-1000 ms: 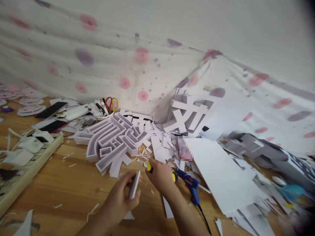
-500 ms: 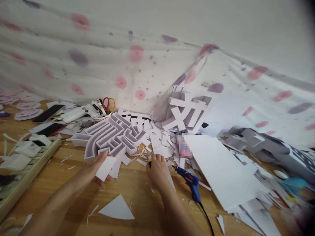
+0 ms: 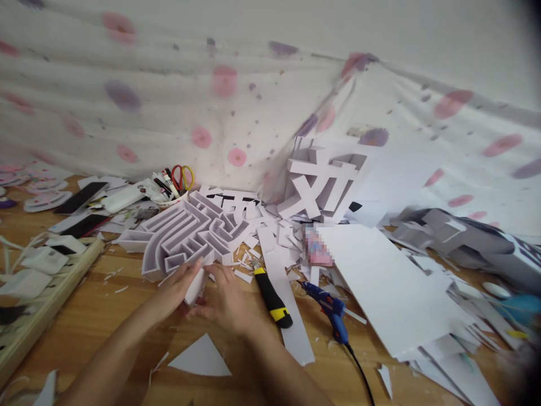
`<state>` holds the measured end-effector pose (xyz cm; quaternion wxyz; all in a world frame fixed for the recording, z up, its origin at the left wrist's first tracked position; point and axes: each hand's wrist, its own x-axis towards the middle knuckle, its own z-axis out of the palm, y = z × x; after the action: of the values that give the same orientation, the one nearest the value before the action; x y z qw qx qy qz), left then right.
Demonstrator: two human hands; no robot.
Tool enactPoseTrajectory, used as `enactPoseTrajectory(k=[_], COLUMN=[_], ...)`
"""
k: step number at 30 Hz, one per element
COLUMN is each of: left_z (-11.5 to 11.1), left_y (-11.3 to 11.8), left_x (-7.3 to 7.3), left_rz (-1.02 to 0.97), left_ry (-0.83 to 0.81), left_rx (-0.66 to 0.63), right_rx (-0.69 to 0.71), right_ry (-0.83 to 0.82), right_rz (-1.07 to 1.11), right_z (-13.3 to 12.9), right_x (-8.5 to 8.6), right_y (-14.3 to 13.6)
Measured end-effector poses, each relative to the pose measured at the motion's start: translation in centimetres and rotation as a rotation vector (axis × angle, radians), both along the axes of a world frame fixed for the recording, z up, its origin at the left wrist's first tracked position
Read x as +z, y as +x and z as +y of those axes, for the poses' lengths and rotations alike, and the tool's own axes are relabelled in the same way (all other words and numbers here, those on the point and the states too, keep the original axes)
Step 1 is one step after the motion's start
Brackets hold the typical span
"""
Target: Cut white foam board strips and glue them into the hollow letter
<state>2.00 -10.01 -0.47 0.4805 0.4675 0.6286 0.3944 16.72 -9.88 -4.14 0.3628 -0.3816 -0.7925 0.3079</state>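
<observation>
My left hand is closed on a small white foam-board piece, thumb and fingers on either side of it. From the right, my right hand reaches the same piece, its fingertips at or close to the edge; whether it grips is hard to make out. Just beyond both hands lies a white hollow letter shape with thin upright walls. A black-and-yellow utility knife rests on a long white strip to the right of my right hand. A blue glue gun lies farther right.
A large white board covers the right side, with scraps around it. Another white character leans at the back. A power strip with plugs lies left. Scissors stand in a basket. A triangular offcut lies in front.
My right hand has let go of the utility knife, leaving it on the strip, and moved left to the white piece. My left hand has turned the piece and shifted slightly right.
</observation>
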Motion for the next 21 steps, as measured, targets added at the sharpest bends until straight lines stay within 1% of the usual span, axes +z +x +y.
enactPoseTrajectory(k=[2,5,6,8,10,13,15,17,21], left_z=[0.1,0.1,0.1,0.0,0.0,0.5,1.0,1.3,1.2], left_y=[-0.2,-0.3,-0.4,-0.5,-0.8,-1.8,-2.7,-3.5,-4.1], left_x=[-0.2,-0.6,-0.6,-0.5,-0.2,0.2,0.0,-0.7,-2.5], left_rz=[0.042,0.126,0.14,0.143,0.122,0.118,0.187,0.328,0.627], left_ry=[-0.037,0.054,0.06,0.022,-0.016,-0.002,0.046,0.14,0.37], left_rx=[-0.056,-0.07,-0.082,-0.105,-0.09,0.009,0.052,0.053,-0.049], right_rx=[-0.003,0.029,0.042,0.047,0.0,-0.066,-0.042,0.015,0.063], right_ry=[0.02,0.049,0.06,0.075,0.063,0.004,-0.01,0.005,0.06], right_rz=[0.0,-0.012,-0.009,-0.001,0.012,0.025,0.03,0.015,-0.052], right_z=[0.1,0.2,0.2,0.4,0.8,1.5,1.9,2.1,2.3], right_x=[-0.3,-0.7,-0.9,-1.3,-1.9,-3.0,-3.7,-4.4,-5.6], right_y=[0.0,0.1,0.1,0.1,0.2,0.3,0.2,-0.1,-0.4])
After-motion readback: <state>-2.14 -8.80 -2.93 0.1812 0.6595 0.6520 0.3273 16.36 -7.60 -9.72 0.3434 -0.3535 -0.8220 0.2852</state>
